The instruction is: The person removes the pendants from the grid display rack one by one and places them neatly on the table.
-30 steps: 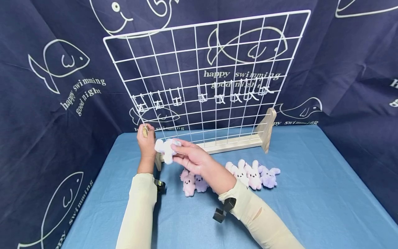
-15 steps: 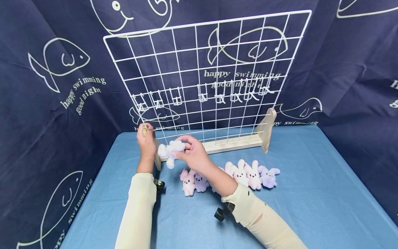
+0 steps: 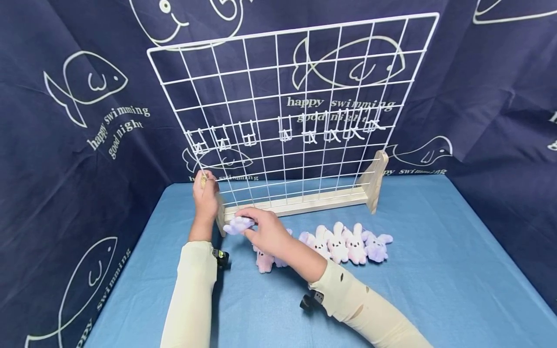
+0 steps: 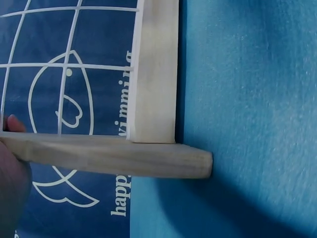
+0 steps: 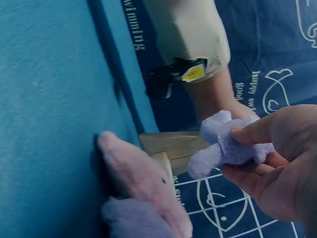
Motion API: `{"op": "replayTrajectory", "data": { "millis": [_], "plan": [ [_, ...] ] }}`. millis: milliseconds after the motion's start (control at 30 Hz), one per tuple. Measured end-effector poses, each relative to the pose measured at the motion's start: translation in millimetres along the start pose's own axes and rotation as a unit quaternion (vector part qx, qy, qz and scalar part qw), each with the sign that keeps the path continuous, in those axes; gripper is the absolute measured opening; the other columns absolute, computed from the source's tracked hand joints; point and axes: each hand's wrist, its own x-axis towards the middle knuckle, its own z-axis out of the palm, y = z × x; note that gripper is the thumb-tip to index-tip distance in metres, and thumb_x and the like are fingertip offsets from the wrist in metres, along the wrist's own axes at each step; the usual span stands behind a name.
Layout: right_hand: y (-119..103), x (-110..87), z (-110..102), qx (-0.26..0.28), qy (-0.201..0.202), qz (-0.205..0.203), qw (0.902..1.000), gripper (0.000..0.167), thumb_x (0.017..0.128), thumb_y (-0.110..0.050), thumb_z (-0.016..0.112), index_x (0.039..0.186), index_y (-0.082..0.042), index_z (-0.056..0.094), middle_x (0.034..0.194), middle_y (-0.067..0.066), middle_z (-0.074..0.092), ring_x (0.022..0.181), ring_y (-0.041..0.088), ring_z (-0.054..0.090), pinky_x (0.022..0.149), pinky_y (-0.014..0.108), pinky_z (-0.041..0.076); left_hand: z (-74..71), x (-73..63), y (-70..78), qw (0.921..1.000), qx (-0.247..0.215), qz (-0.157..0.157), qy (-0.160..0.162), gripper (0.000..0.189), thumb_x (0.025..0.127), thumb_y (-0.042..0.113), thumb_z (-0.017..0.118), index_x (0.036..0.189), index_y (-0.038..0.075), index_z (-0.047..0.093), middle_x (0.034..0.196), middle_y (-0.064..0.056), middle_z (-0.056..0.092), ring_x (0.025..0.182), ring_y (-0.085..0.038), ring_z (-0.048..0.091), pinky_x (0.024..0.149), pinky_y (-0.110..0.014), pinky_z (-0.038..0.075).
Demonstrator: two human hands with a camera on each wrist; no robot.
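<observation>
My right hand (image 3: 269, 235) pinches a small lavender plush bunny (image 3: 238, 225) between thumb and fingers. It hovers in front of the rack's left end. The right wrist view shows the thumb pressed on the fuzzy body of the toy (image 5: 230, 144). My left hand (image 3: 205, 195) grips the wooden side support (image 4: 109, 154) of a white wire grid rack (image 3: 278, 50). Below the right hand, a pink plush bunny (image 3: 263, 261) and a lavender one (image 5: 133, 218) lie on the table, partly hidden by that hand in the head view.
Several pink, white and lavender plush bunnies (image 3: 338, 244) lie in a row to the right. White hooks (image 3: 285, 135) hang along the grid's middle. A wooden crossbar (image 3: 304, 202) joins the rack's feet. Dark blue fish-print cloth (image 3: 78, 169) surrounds the blue table (image 3: 435, 270).
My right hand has lowered the plush bunny from in front of the grid's lower edge, turning it flatter. The left hand keeps its grip on the side support.
</observation>
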Motion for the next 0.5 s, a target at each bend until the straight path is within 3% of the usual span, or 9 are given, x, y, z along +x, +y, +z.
{"op": "replayTrajectory", "data": {
  "millis": [233, 500],
  "plan": [
    [8, -3.1, 10, -0.078, -0.04, -0.021, 0.9959, 0.038, 0.091, 0.0, 0.076, 0.125, -0.014, 0.074, 0.121, 0.006, 0.077, 0.105, 0.016, 0.07, 0.095, 0.035, 0.059, -8.2, 13.2, -29.7, 0.9992, 0.014, -0.029, -0.023, 0.022, 0.1, 0.002, 0.042, 0.086, 0.017, 0.049, 0.067, 0.004, 0.045, 0.062, -0.008, 0.045, 0.066, -0.018, 0.045],
    [18, -6.3, 27, -0.179, -0.073, -0.069, 0.9787, 0.033, 0.09, 0.002, 0.075, 0.117, -0.017, 0.077, 0.113, 0.001, 0.08, 0.105, 0.019, 0.076, 0.094, 0.033, 0.062, -12.4, 12.3, -29.6, 0.9976, 0.029, -0.051, -0.036, 0.021, 0.101, 0.003, 0.04, 0.088, 0.018, 0.047, 0.069, 0.004, 0.043, 0.067, -0.01, 0.045, 0.073, -0.02, 0.048]
  ]
}}
